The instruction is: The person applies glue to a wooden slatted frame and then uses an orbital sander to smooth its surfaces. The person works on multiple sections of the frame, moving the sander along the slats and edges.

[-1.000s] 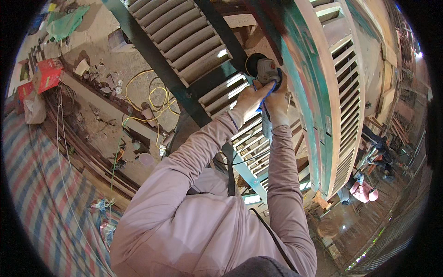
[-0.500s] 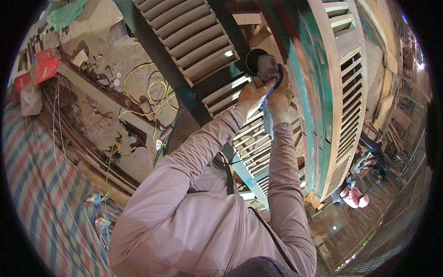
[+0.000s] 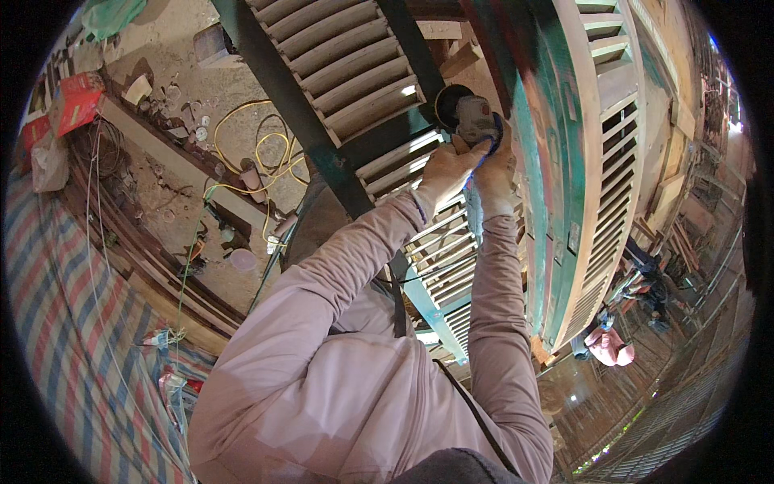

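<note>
Head view looks down over the person's pale mauve sleeves toward a tall louvred wooden shutter [image 3: 601, 185], its frame worn to bare wood with streaks of green paint, standing just right of the hands. A second louvred shutter [image 3: 339, 73] with a dark green frame lies ahead of and to the left of the hands, its slats running beneath them. Far to the left of the hands, a striped red, blue and white tarpaulin [image 3: 56, 323] covers the ground. Between it and the dark shutter, a yellow cable [image 3: 242, 153] loops over the dusty floor, well left of the hands. Low to the right of the right forearm, another person in a pink top [image 3: 609, 345] crouches, well apart.

Both hands are closed around an angle grinder [image 3: 472, 117]. The left hand [image 3: 443, 171] wraps the tool's body from the left, and the right hand [image 3: 493, 165] grips it from the right, the two touching. The grinder's dark round disc [image 3: 446, 101] sits just ahead of the fingers, against the edge of the green-streaked shutter frame.
</note>
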The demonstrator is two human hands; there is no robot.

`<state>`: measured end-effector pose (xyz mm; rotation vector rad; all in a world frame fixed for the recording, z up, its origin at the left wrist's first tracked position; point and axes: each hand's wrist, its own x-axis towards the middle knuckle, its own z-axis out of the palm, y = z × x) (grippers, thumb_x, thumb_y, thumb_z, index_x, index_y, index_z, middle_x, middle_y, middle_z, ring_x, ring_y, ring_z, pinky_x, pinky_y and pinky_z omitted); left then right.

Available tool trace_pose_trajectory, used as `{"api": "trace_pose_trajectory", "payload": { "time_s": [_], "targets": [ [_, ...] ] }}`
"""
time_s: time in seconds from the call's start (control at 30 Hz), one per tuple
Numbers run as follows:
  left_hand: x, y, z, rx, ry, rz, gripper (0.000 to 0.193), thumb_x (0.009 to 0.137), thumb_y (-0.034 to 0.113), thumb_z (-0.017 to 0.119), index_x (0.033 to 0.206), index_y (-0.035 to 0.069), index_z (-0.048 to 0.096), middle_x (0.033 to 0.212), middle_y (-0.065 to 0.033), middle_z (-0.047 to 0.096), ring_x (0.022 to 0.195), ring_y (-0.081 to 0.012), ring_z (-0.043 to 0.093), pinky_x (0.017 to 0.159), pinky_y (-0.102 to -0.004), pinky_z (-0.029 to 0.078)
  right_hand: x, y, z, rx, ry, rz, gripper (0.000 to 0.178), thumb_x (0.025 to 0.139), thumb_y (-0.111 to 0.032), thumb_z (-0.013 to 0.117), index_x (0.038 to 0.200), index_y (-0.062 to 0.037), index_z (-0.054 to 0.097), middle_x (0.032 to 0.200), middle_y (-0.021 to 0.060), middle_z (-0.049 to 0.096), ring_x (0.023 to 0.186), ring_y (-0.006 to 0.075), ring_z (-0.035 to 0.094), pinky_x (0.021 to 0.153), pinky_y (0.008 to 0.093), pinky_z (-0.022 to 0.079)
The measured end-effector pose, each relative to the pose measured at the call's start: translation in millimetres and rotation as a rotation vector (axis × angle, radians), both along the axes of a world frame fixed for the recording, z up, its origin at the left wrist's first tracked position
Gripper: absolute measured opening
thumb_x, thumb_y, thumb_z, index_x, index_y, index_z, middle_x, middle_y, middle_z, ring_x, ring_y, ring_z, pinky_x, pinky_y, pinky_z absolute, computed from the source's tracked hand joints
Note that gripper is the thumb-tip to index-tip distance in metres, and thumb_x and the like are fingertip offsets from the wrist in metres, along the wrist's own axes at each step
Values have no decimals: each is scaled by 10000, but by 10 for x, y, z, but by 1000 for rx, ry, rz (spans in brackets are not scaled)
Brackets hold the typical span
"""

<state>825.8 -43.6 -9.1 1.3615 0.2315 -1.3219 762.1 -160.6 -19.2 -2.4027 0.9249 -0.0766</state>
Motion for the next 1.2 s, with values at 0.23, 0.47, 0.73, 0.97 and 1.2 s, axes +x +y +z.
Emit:
{"api": "trace_pose_trajectory", "payload": {
  "time_s": [0.23, 0.47, 0.73, 0.97, 1.2],
  "targets": [
    [-214, -31, -231, 44, -20, -5, 654, 885, 621, 728, 1054, -12, 720, 993, -134, 740, 856, -224, 684, 807, -357, 540, -104, 82, 69, -14, 116, -17, 610, 942, -219, 687, 1497, -154, 441, 1308, 224, 655, 1233, 388, 635, 1002, 461, 508],
    [-193, -93, -208, -28, -35, 23, 632, 888, 582, 750, 1049, -28, 729, 964, -127, 741, 876, -188, 661, 789, -338, 528, -67, 7, 157, -8, 97, 37, 616, 960, -229, 648, 1527, -157, 417, 1369, 235, 616, 1245, 436, 606, 1008, 490, 493],
    [-188, -100, -177, -162, -77, 74, 675, 949, 577, 672, 1172, -60, 683, 1088, -161, 746, 950, -269, 690, 815, -399, 533, -183, -88, -7, -109, 45, 31, 737, 907, -307, 734, 1534, -118, 396, 1389, 251, 598, 1269, 426, 589, 1036, 494, 480],
    [-511, 362, -213, -75, -1079, -573, 816, 931, 635, 607, 1449, 17, 481, 1368, -212, 602, 1218, -363, 628, 1025, -520, 490, -616, 140, 496, 86, -48, -310, 887, 732, -398, 910, 1441, -40, 517, 1317, 196, 662, 1228, 305, 643, 1038, 405, 495],
    [-585, 1745, -772, 19, -1564, -1163, 946, 888, 683, 608, 1588, 95, 363, 1665, -180, 284, 1535, -394, 224, 1266, -568, 127, -1942, 561, 919, 30, -47, -551, 849, 691, -366, 917, 1396, -55, 560, 1279, 179, 671, 1192, 300, 648, 1030, 408, 490]
  ]
}}
